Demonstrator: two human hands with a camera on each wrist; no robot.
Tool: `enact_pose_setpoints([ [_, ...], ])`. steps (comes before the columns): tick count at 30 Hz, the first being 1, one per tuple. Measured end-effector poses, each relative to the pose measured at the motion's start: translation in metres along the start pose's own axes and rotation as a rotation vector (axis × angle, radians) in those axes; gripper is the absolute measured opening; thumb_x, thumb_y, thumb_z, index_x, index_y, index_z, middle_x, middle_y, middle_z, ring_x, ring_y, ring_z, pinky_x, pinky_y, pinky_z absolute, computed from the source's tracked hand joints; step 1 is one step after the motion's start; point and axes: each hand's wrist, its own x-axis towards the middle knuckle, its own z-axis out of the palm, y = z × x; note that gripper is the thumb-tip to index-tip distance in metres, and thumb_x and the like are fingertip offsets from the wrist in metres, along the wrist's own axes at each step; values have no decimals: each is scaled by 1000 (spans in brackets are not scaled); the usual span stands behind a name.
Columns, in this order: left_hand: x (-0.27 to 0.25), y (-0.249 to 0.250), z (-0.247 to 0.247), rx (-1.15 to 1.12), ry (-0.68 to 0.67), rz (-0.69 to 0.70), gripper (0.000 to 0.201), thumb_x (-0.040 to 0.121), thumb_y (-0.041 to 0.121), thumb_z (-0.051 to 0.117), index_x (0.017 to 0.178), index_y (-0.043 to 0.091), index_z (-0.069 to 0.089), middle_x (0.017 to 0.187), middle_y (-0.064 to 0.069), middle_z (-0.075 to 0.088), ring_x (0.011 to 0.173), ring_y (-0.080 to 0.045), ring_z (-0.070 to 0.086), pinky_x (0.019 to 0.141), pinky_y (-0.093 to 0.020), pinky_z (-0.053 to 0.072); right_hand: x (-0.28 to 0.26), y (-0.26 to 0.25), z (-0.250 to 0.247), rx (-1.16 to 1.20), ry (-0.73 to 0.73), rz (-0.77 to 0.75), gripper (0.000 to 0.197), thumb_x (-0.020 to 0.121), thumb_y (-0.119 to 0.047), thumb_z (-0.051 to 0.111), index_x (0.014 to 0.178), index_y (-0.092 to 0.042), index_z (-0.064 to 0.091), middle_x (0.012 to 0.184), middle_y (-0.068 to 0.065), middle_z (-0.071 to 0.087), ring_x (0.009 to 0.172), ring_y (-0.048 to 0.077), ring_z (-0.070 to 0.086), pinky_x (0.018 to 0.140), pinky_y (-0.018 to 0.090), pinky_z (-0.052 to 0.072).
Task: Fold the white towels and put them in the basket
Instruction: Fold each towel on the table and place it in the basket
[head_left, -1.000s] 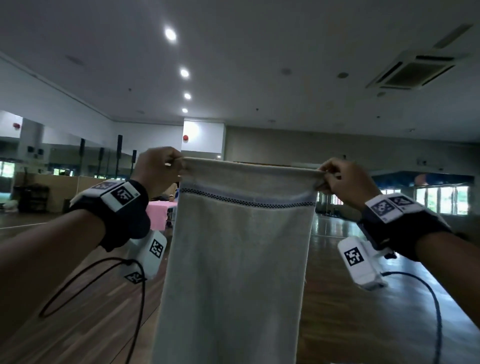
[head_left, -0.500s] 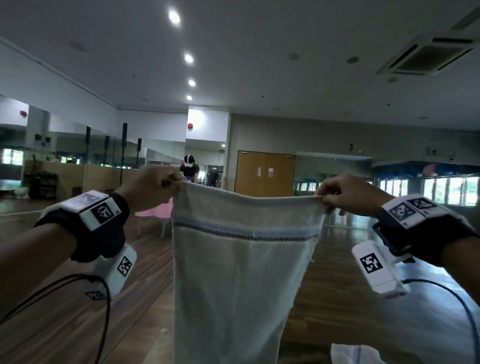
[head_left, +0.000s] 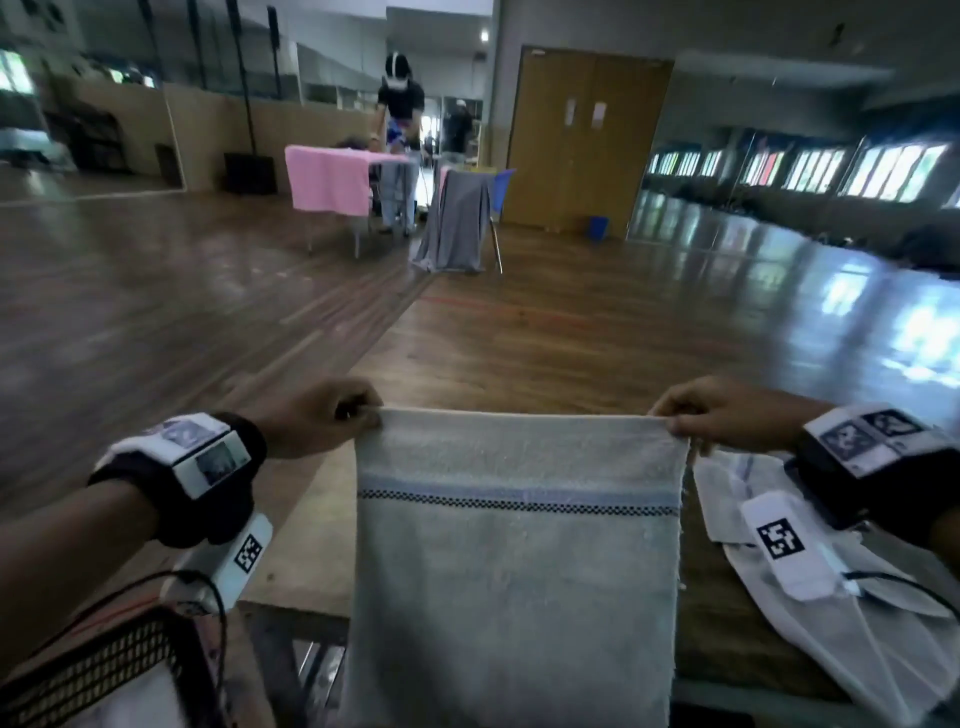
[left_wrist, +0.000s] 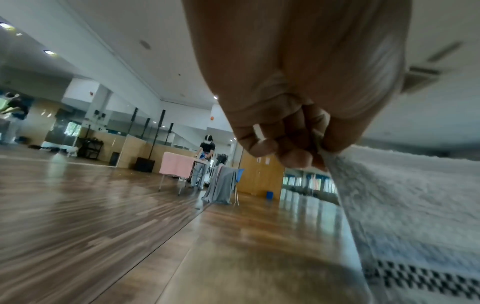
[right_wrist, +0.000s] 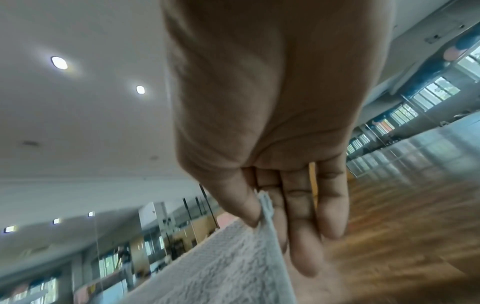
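Note:
A white towel with a blue stripe and a black checked line hangs stretched between my two hands over the near edge of a wooden table. My left hand pinches its top left corner, seen in the left wrist view as curled fingers on the towel. My right hand pinches the top right corner; the right wrist view shows thumb and fingers gripping the towel edge. A black mesh basket stands at lower left.
More white cloth lies on the table at the right, under my right wrist. Far back stand a pink-covered table, a chair draped in grey cloth, a person and wooden doors.
Both hands have come down with the towel from face height to just above the table. The view has tilted down, so the table, the basket and the other cloth now show.

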Motion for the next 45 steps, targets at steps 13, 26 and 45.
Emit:
enact_pose_setpoints([
  [13,-58,-58,158,282,-437,-39,32,88,27,48,119,23,53,128,8,55,113,-14,53,94,-33,42,30,79,225,26,-21,14,27,92,-6,48,116,-8,60,128,5,59,116,22,55,100,35,42],
  [26,-70,-55,146,100,-505,-135,6,92,31,49,96,35,50,112,6,63,97,-13,58,84,-34,48,-10,85,234,152,241,-34,22,90,-7,54,89,-29,57,86,-7,64,81,7,60,69,28,47],
  [45,5,-69,168,375,-335,-265,15,88,21,51,76,25,44,81,7,48,68,-14,42,64,-29,28,83,87,218,-113,152,97,2,88,-19,59,86,-20,60,101,-4,60,96,17,57,84,37,48],
])
